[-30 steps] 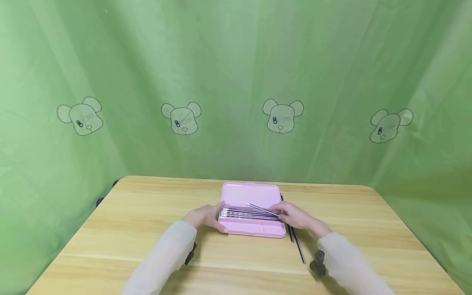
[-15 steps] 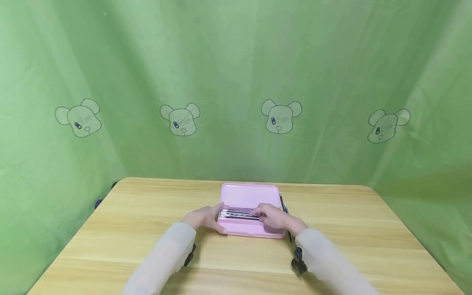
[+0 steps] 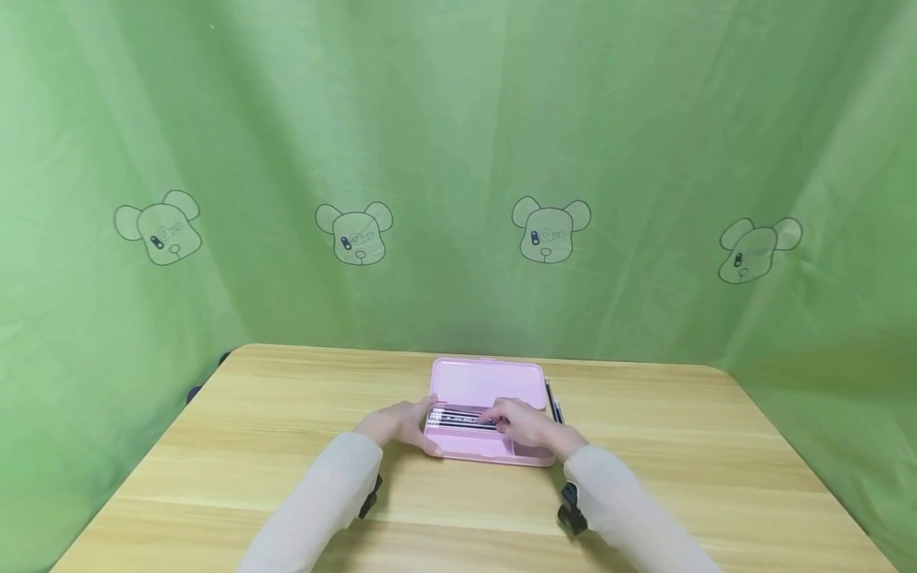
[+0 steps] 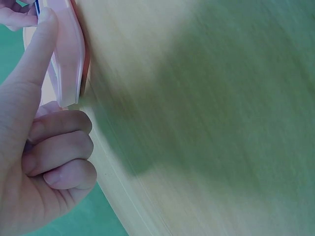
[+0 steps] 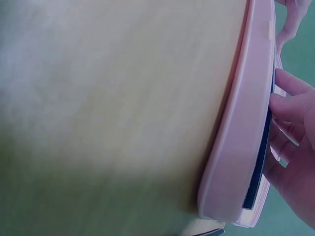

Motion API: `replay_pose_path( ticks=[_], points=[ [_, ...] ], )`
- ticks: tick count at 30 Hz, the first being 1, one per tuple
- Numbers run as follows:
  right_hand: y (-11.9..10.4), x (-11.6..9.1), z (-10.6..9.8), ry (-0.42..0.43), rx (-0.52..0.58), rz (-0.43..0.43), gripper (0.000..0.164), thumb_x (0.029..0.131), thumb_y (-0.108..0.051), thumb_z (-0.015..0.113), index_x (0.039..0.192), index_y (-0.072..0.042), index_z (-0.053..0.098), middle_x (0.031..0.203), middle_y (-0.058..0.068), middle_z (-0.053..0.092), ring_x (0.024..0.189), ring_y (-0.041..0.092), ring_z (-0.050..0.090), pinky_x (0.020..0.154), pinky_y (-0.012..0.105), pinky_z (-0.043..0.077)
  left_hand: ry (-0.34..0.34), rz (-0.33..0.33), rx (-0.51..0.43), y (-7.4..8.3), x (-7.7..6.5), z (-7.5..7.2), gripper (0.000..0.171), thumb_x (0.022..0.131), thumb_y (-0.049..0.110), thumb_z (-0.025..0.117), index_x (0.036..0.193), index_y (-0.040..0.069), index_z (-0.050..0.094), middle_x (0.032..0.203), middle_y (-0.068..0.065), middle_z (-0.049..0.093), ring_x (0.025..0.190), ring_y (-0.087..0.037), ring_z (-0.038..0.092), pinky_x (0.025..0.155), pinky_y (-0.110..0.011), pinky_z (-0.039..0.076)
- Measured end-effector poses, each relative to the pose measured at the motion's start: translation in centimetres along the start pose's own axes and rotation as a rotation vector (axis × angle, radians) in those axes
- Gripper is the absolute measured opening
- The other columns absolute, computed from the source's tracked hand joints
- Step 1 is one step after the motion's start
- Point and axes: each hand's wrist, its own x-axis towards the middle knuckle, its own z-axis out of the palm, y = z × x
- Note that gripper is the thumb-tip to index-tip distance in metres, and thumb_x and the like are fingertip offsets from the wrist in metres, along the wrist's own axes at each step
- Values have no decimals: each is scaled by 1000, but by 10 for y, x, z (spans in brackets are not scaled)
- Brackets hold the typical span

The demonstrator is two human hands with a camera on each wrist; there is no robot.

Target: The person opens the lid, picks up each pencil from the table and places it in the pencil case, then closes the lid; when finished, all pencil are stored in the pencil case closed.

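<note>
A pink pencil case (image 3: 490,383) lies open on the table, its lid tipped back toward the curtain. Several dark striped pencils (image 3: 454,419) lie side by side in its long compartment, white-tipped ends to the left. My left hand (image 3: 396,423) grips the case's left end; in the left wrist view the thumb (image 4: 44,34) lies over the rim and other fingers are curled. Over the compartment, my right hand (image 3: 521,422) holds a dark pencil (image 5: 260,162) between thumb and fingers, along the case's front wall (image 5: 236,132) in the right wrist view. The right hand hides the pencils' right ends.
More dark pencils (image 3: 554,400) lie on the wooden table (image 3: 688,446) just right of the case, partly covered by the right forearm. A green curtain (image 3: 444,302) with bear-head outlines hangs behind the table and along both sides.
My right hand has moved left from the case's right end to over the compartment. The pencil it held at a slant now lies in line with the others. My left hand has stayed put.
</note>
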Motion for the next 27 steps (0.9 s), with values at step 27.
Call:
replay_pose_path(
  ticks=[27],
  points=[
    [3, -7, -3, 135, 6, -7, 27, 83, 7, 54, 106, 0, 66, 86, 6, 60, 81, 16, 55, 76, 31, 49, 8, -9, -18, -1, 2, 2, 106, 64, 50, 77, 146, 12, 21, 138, -21, 40, 126, -33, 40, 103, -46, 35]
  ],
)
